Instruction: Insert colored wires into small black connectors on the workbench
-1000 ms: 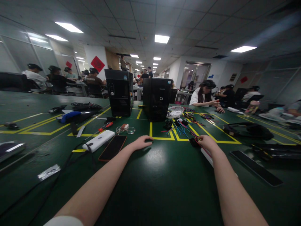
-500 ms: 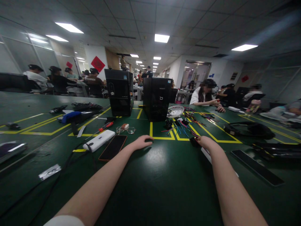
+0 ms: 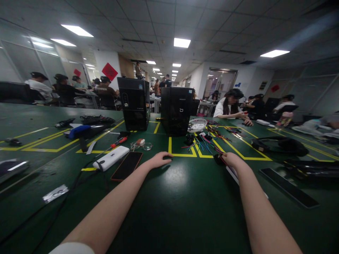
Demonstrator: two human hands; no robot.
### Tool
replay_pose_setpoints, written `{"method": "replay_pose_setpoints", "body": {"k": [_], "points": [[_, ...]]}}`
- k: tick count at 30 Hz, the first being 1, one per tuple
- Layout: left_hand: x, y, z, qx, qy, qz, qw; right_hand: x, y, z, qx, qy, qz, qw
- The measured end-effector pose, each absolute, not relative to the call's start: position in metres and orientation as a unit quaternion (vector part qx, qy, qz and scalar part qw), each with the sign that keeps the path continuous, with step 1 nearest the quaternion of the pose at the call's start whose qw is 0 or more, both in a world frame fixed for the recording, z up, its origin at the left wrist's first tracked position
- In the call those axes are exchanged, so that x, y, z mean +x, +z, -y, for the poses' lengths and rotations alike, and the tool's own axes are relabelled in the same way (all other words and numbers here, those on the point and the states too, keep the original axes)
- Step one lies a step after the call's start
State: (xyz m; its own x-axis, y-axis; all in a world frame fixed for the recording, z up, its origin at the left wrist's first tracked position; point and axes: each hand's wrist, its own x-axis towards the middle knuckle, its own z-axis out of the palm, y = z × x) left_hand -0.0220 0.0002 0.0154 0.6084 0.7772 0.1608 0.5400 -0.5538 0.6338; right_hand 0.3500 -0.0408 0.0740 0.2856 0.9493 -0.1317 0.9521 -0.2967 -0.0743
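Note:
My left hand (image 3: 160,159) rests on the green table (image 3: 174,204), thumb and fingers apart with nothing between them. Its nearest neighbour is a dark phone with an orange edge (image 3: 127,166). On the other side, my right hand (image 3: 230,159) is closed around a bundle of thin wires (image 3: 224,159), red among them, with a black end lying on the table. A white object beneath the right wrist is mostly hidden. Beyond the hands lies a tangle of coloured wires (image 3: 206,141). Two black computer towers (image 3: 134,104) stand upright farther back.
Left of the phone are a white power bank (image 3: 112,157), a red screwdriver (image 3: 118,142) and glasses (image 3: 148,146). A white basket (image 3: 198,121) sits behind the wires. Another dark phone (image 3: 288,187) and a black strap-like item (image 3: 280,146) lie right. A person (image 3: 230,106) sits across.
The hands keep nearly the same places. The view has shifted very slightly, and no object has visibly moved.

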Motion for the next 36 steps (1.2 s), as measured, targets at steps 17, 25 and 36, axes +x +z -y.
{"method": "replay_pose_setpoints", "body": {"k": [17, 25, 36], "points": [[-0.02, 0.013, -0.001, 0.856, 0.224, -0.384, 0.265, 0.369, 0.056, 0.037, 0.811, 0.051, -0.571, -0.117], [-0.02, 0.016, 0.0, 0.853, 0.222, -0.387, 0.27, 0.364, 0.056, 0.039, 0.794, 0.023, -0.601, -0.087], [-0.019, 0.015, 0.0, 0.853, 0.225, -0.386, 0.268, 0.367, 0.053, 0.036, 0.783, 0.014, -0.616, -0.083]]}}
